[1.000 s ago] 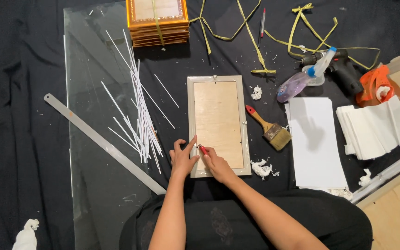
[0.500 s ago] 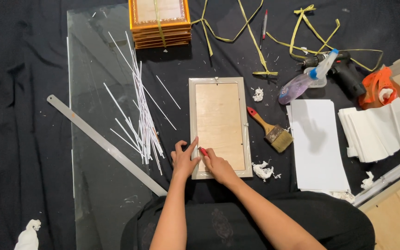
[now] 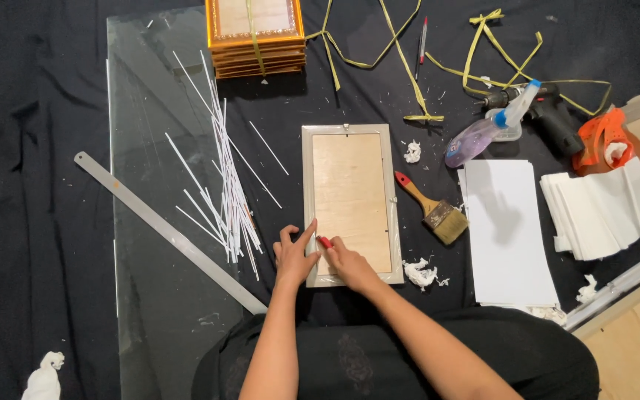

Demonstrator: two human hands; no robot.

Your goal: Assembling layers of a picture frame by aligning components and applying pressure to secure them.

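Note:
A picture frame [image 3: 350, 203] lies face down on black cloth, its wooden backing board showing. My left hand [image 3: 295, 254] presses on the frame's lower left edge with fingers spread, one finger pointing up along the rail. My right hand [image 3: 344, 260] rests on the backing board near the lower left corner and grips a small red-handled tool [image 3: 324, 241], whose tip sits at the frame's inner edge. Both forearms reach in from the bottom.
A large glass sheet [image 3: 150, 222] lies left with thin white strips [image 3: 224, 185] and a metal ruler [image 3: 168, 231]. A brush [image 3: 432, 211], spray bottle [image 3: 490, 130], drill [image 3: 550, 111], white paper sheets [image 3: 509, 230], stacked gold frames [image 3: 255, 33] and yellow straps [image 3: 401, 67] surround the frame.
Both hands stay at the frame's lower left corner; the view has shifted slightly, and the right hand with the red tool has barely moved.

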